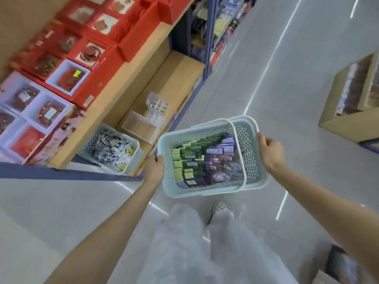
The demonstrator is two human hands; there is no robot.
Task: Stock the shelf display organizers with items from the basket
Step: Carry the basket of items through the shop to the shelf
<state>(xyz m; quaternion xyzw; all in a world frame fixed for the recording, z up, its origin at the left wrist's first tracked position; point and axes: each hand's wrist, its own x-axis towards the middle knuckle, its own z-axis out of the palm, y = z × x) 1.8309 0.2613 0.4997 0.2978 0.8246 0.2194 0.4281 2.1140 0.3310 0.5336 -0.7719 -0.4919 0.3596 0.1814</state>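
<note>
While you stand in the aisle, red gift boxes [96,52] fill the shelf across the upper left of the frame, with white-framed boxes [30,107] below them at the left edge. Lower on the wooden shelf, just left of centre, a pale perforated bin [110,148] holds small packets, and beside it toward the upper right sit the clear display organizers [155,109] (their grid cells look blurred). Your left hand [154,168] grips the left rim of the light blue basket [205,156], fingers [159,158] curled over the edge. Held above the floor at centre frame, the basket carries rows of slim green boxes [188,160] on its left side and purple boxes [221,158] on its right. Its white handles [242,124] are folded toward the right rim. Your right hand [270,150] clasps that right rim, fingers wrapped around the handle. White trousers [184,242] and one shoe [219,208] show beneath the basket.
</note>
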